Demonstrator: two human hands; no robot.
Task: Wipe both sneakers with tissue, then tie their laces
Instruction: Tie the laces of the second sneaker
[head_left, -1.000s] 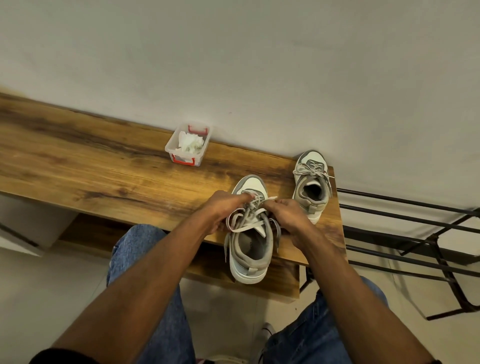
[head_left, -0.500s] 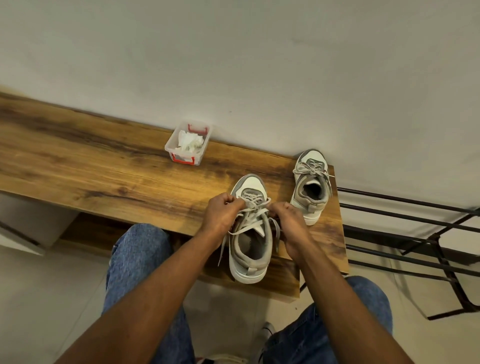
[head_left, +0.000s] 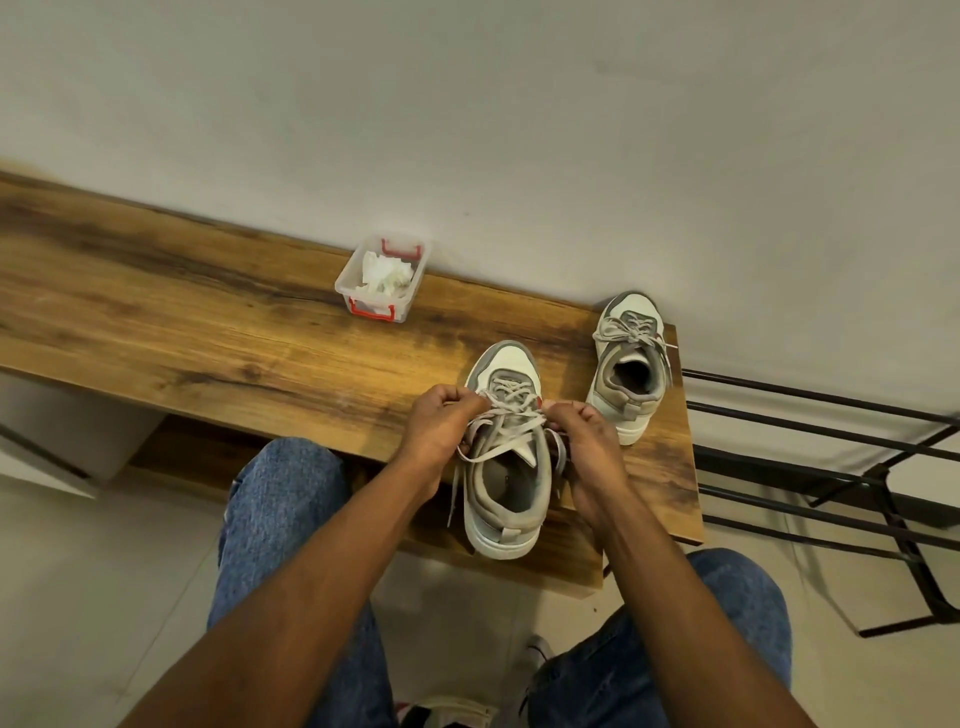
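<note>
Tying is under way on the near sneaker (head_left: 506, 457), which stands at the near edge of the wooden bench (head_left: 208, 338), toe toward the wall, heel just over the edge. The left hand (head_left: 436, 426) has its fingers curled, pinching a stretch of lace (head_left: 498, 434) at the left of the eyelets; the right hand (head_left: 587, 441) pinches the lace at the right side in the same curled manner. Compared with a second ago, both hands have drawn apart and slightly nearer, and the lace now runs taut across the tongue between them. In my judgement the first crossing is being pulled snug; no bow is visible yet. One loose lace end hangs down the left side of the shoe.

The far sneaker (head_left: 631, 364) sits to the right, close to the wall and apart from the hands, its laces looking already knotted, though this is small in view. Crumpled tissue (head_left: 384, 275) lies in a clear plastic tub (head_left: 345, 278) with red handles, farther left along the bench by the wall, which suggests wiping is finished.

A plain pale wall (head_left: 519, 130) backs the bench. A black metal rack (head_left: 831, 467) stands at the right, and the floor below is pale.
</note>
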